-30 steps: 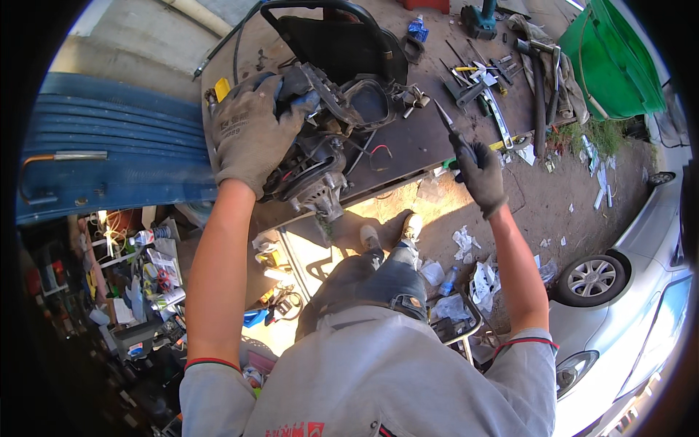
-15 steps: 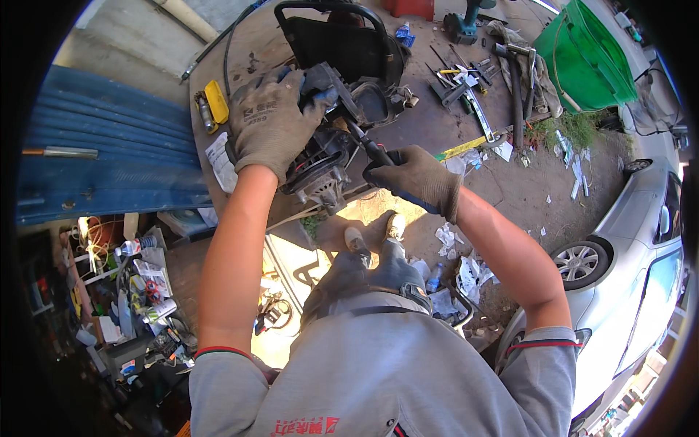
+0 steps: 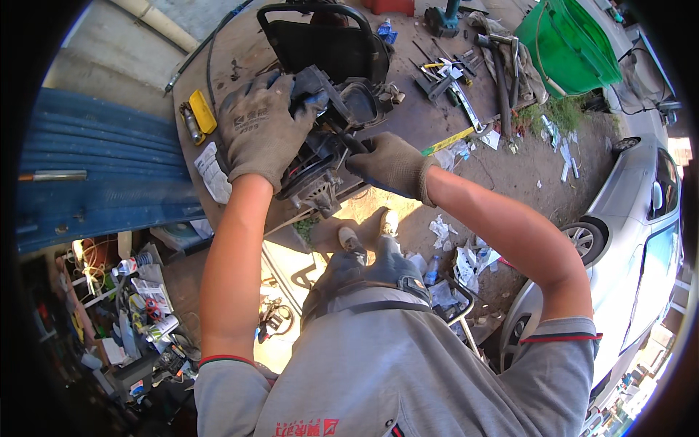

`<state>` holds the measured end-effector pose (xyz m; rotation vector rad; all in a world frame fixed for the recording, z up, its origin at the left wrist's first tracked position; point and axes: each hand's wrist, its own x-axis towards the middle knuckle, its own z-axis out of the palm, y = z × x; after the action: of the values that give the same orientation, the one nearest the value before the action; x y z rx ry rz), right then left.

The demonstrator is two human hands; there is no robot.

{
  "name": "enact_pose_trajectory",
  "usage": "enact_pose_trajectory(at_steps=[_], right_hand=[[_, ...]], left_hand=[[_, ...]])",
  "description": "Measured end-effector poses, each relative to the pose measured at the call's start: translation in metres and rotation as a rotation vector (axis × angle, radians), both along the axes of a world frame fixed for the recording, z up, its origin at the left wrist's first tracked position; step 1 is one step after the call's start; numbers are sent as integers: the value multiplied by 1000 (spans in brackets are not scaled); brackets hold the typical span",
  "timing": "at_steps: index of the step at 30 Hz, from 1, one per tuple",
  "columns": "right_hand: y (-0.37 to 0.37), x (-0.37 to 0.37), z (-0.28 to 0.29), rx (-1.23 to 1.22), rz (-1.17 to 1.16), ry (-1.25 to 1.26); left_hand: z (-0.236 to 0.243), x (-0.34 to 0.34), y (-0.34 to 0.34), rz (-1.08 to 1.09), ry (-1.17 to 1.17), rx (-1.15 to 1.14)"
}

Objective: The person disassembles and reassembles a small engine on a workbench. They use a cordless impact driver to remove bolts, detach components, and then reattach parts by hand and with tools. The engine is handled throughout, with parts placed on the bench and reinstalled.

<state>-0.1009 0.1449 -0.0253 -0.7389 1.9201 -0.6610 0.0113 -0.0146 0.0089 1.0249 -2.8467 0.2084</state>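
Note:
My left hand (image 3: pixel 263 130), in a brown and grey work glove, grips the dark upper part of a small engine-like machine (image 3: pixel 318 191). Its thumb and fingers curl against a black housing (image 3: pixel 318 89). In my gloved right hand (image 3: pixel 393 167) is a black-handled tool (image 3: pixel 354 143), probably a screwdriver, pointing into the machine's right side. The tool's tip is hidden among the dark parts. A finned metal section shows at the machine's near end, and behind it stands a black panel with a curved handle (image 3: pixel 317 10).
A yellow case (image 3: pixel 202 111) lies left of my left hand. Pliers and other hand tools (image 3: pixel 445 76) are spread over the table's right side near a yellow-ended level-like bar (image 3: pixel 448 140). Beyond are a power drill (image 3: pixel 443 20), a green bucket (image 3: pixel 568 47) and a silver car (image 3: pixel 619 255).
My right hand has moved left, closer to the machine, and the tool's metal shaft no longer shows. The left hand keeps its hold. The whole view has shifted slightly.

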Motion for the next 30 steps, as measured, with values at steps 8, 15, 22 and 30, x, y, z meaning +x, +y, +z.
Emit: enact_pose_trajectory(at_steps=[8, 15, 22, 30], right_hand=[[9, 0, -15, -113, 107, 111], [14, -13, -23, -158, 181, 53], [13, 7, -18, -159, 45, 31], [16, -6, -44, -302, 147, 125]], left_hand=[[-1, -1, -1, 10, -34, -24], [-13, 2, -6, -19, 25, -55], [-16, 5, -10, -96, 97, -53], [-18, 10, -15, -132, 138, -47]])
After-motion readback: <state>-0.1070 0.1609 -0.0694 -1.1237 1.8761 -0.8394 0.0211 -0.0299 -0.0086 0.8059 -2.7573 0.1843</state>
